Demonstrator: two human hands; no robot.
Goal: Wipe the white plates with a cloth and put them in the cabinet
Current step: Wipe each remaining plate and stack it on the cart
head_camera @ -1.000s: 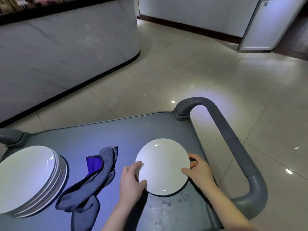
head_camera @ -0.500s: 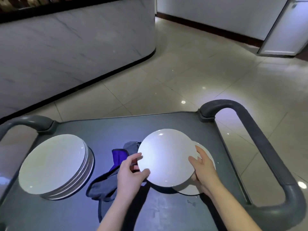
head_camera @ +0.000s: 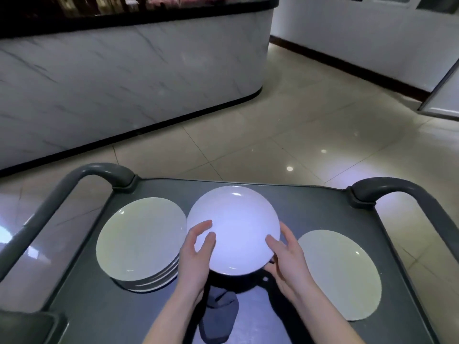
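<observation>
I hold a white plate [head_camera: 236,227] above the middle of the grey cart top [head_camera: 310,207]. My left hand [head_camera: 196,254] grips its left rim and my right hand [head_camera: 285,259] grips its right rim. A stack of several white plates [head_camera: 139,239] stands on the cart to the left. A single white plate [head_camera: 340,274] lies flat on the cart to the right. The grey cloth [head_camera: 218,311] lies on the cart under my forearms, mostly hidden by the held plate and my hands.
The cart has curved grey handles at the left [head_camera: 49,194] and right [head_camera: 402,192]. Beyond it lies a shiny tiled floor [head_camera: 298,125]. A marble-fronted counter [head_camera: 124,83] curves across the far left. A white door [head_camera: 444,95] shows at the right edge.
Both hands lifted the top plate off the one beneath and carried it left over the cloth. The lower plate now lies alone at the right. The view swung right.
</observation>
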